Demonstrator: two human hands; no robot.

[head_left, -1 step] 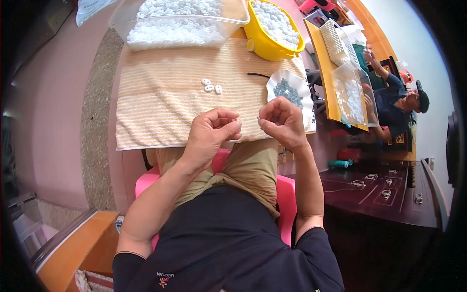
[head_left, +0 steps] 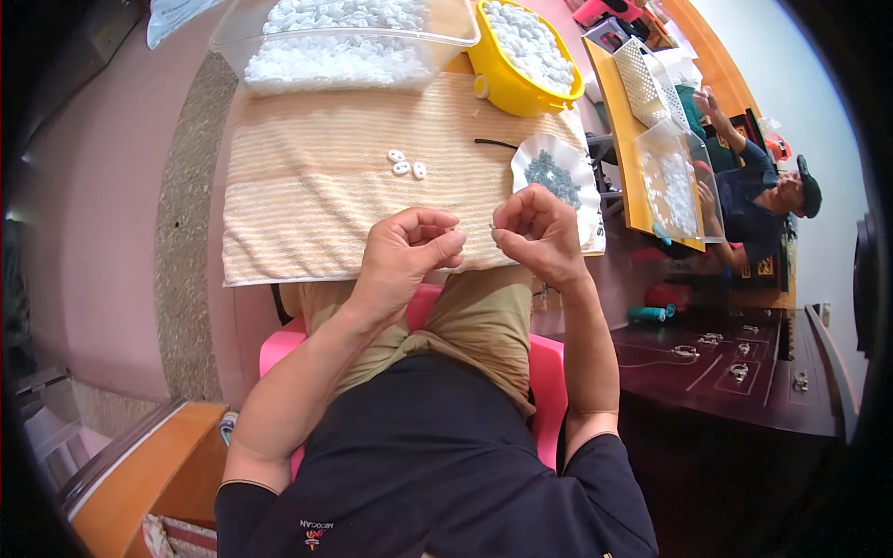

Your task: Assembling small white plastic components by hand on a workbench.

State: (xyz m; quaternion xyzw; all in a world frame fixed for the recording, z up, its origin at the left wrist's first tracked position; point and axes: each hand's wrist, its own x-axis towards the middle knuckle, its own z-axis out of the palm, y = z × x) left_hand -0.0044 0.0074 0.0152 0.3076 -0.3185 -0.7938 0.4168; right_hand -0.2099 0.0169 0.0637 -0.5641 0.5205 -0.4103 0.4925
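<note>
1. L hand [head_left: 405, 253]: grip pressed together, fingertips curled; whether pinching anything, cannot tell.
2. R hand [head_left: 539, 232]: grip pinching tiny thin pale part [head_left: 494, 226], tip pointing left toward L hand, just apart.
3. Three small white oval plastic pieces [head_left: 407, 166]: on striped orange cloth-covered worktop [head_left: 307, 186], beyond both hands, nearer L.
4. White fluted paper dish w/ grey bits [head_left: 555, 175]: just beyond R hand.
</note>
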